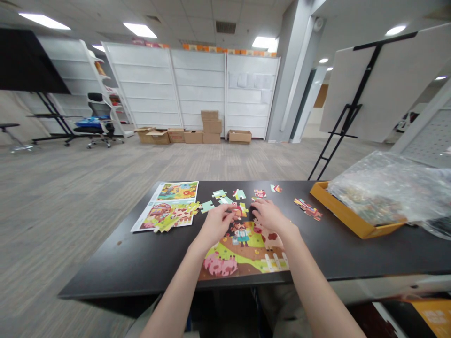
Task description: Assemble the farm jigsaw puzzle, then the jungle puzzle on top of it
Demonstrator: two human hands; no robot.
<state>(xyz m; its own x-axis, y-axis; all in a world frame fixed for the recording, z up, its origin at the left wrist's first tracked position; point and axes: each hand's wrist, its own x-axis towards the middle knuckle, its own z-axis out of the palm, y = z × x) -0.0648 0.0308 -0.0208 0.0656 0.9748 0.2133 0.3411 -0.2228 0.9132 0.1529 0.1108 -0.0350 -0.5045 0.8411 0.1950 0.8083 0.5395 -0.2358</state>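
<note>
A partly assembled farm jigsaw puzzle [246,253] lies near the table's front edge, showing a farmer, a cow and a pink pig. Over its upper left, my left hand [216,224] has thumb and fingers closed at a red-and-white puzzle piece [239,212]. My right hand [270,216] rests above the cow, fingers curved and apart, their tips on or just over the table; part of what lies beneath them is hidden. Just beyond my hands are several loose pale-green puzzle pieces [219,194]. A red barn piece [260,193] lies past my right fingertips.
A printed picture sheet [144,224] on the left bears joined green pieces [172,219]. Joined red pieces [308,209] lie to the right, beside an orange box [362,230] holding a plastic bag [380,188]. Another loose piece [276,188] sits at the black table's [141,263] far edge.
</note>
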